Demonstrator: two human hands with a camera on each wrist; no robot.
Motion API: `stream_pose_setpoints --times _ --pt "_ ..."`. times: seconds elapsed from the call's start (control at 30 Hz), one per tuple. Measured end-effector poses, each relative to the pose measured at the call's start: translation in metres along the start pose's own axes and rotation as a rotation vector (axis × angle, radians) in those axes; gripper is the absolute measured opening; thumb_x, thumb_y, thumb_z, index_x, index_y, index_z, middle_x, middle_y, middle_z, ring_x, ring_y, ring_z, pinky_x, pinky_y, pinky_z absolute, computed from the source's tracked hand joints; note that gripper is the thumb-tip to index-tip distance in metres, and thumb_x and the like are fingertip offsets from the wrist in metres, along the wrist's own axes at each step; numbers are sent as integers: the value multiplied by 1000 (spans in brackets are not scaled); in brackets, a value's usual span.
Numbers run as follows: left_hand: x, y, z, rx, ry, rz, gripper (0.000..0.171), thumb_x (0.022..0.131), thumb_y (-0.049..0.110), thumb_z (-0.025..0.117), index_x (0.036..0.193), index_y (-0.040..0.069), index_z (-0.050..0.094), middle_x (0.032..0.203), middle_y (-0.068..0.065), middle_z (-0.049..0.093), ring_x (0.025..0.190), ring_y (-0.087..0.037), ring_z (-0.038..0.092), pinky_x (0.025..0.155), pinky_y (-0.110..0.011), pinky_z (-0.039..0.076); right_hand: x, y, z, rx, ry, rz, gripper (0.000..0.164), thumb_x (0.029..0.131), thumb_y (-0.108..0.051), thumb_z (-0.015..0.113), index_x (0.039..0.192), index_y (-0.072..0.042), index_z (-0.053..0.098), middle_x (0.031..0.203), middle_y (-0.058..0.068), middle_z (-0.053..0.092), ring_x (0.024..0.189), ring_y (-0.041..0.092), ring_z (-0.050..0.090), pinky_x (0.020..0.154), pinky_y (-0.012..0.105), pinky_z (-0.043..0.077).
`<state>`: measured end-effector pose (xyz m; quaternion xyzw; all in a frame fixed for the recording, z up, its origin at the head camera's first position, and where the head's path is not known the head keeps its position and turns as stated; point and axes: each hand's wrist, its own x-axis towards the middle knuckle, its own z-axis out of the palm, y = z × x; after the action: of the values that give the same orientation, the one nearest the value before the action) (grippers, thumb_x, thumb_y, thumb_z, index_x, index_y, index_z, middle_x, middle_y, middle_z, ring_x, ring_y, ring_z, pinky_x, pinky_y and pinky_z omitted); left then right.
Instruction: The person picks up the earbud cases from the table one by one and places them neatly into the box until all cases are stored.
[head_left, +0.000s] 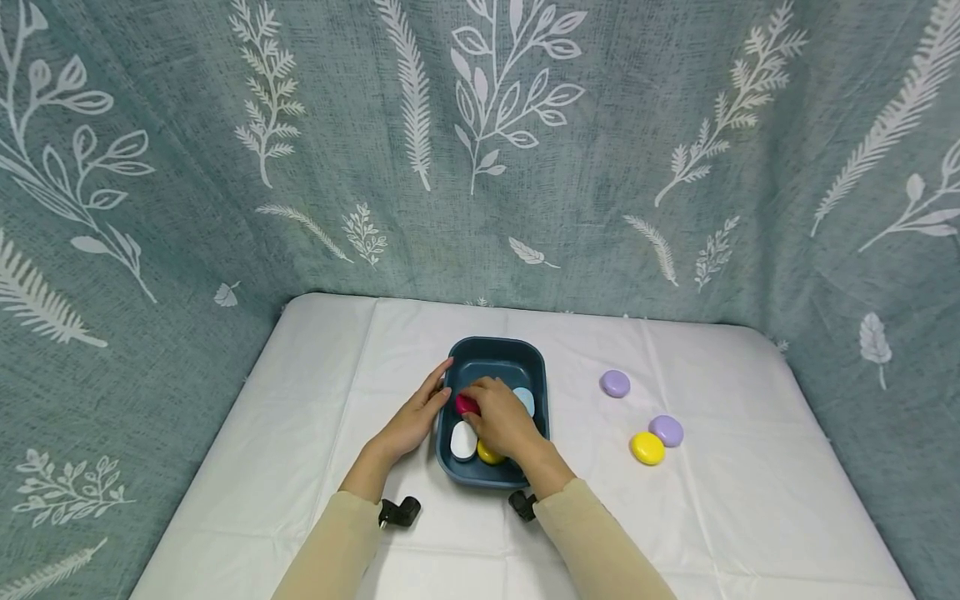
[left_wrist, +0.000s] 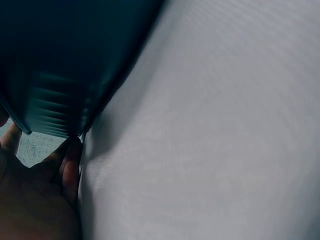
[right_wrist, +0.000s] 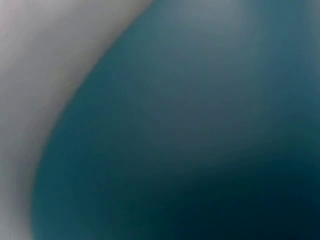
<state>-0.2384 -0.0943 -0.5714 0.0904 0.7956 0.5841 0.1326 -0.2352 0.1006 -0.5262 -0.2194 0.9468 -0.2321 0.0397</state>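
Note:
A dark blue rectangular tray (head_left: 495,481) sits on the white-covered table. Inside it, my right hand (head_left: 504,419) pinches a red rounded disc (head_left: 467,405) between thumb and fingers. A white disc (head_left: 463,442), a yellow disc (head_left: 490,454) partly under the hand, and a light blue disc (head_left: 525,400) lie in the tray around it. My left hand (head_left: 408,423) rests against the tray's left side with fingers extended. In the left wrist view, fingers (left_wrist: 70,170) touch the tray's ribbed outer wall (left_wrist: 55,105). The right wrist view is blurred and shows only the tray (right_wrist: 175,110) beside white cloth.
Right of the tray lie a purple disc (head_left: 615,383), a second purple disc (head_left: 667,431) and a yellow disc (head_left: 647,448) beside it. Black wrist-worn devices (head_left: 401,511) show at both wrists. A green leaf-patterned curtain (head_left: 480,167) hangs behind and along the table's sides.

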Motion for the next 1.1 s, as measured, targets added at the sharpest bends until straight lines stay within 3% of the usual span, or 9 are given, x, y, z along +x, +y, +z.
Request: stream_pose_setpoints --times 0.07,0.17,0.57,0.97,1.1 --pt "0 0 0 1 0 0 53 112 43 42 160 53 24 169 -8 33 158 -32 29 126 -66 18 1 0 1 5 -10 -3 38 100 -18 70 136 -6 67 137 11 65 137 32 57 127 51 30" --pt "0 1 0 1 2 4 52 112 43 42 160 54 24 167 -9 35 157 -32 31 126 -66 18 1 1 2 13 -21 -5 37 101 -14 68 137 -4 66 138 12 64 138 31 56 129 50 26" --pt "-2 4 1 -5 -3 15 51 112 44 41 159 55 24 164 -10 40 155 -32 35 127 -64 20 -4 0 -2 17 -20 -41 38 102 -10 65 139 -5 65 140 11 62 138 29 56 129 51 24" --pt "-3 4 0 -4 2 4 53 112 42 41 160 54 23 169 -10 33 158 -33 29 127 -65 18 -20 -2 -26 6 24 -89 43 99 -13 70 141 -7 63 144 10 60 138 30 56 127 54 27" --pt "-3 4 1 -2 0 -2 53 112 42 41 160 54 23 170 -8 31 158 -33 28 126 -67 17 -27 -1 -35 4 50 -91 44 98 -14 71 142 -9 64 145 8 60 137 29 56 122 51 38"
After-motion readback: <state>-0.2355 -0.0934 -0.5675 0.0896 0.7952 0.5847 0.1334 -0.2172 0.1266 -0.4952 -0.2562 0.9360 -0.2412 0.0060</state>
